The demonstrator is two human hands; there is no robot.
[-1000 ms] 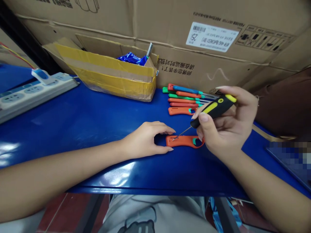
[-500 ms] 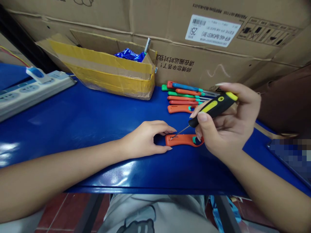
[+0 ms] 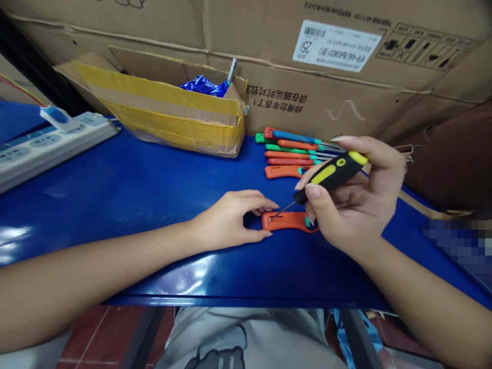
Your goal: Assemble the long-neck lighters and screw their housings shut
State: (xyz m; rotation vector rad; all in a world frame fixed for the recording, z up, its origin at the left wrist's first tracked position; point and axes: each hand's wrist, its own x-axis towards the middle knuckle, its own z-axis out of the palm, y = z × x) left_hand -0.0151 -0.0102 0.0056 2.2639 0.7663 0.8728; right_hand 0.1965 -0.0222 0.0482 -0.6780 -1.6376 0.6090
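An orange plastic handle (image 3: 288, 221) with a teal inset lies flat on the blue table (image 3: 134, 189). My left hand (image 3: 230, 218) pinches its left end between thumb and fingers. My right hand (image 3: 353, 197) is closed round a black and yellow screwdriver (image 3: 330, 174), whose thin tip touches the handle's left part near a slot. The right fingers hide the handle's right end.
A row of several orange, green and blue handled tools (image 3: 292, 154) lies behind the hands. A yellow-taped cardboard box (image 3: 169, 115) with blue foil stands at the back left, a white power strip (image 3: 49, 141) at far left, large cartons (image 3: 307, 61) behind.
My right hand has dropped slightly and shifted left with the screwdriver, its tip still on the orange handle. My left hand holds as before.
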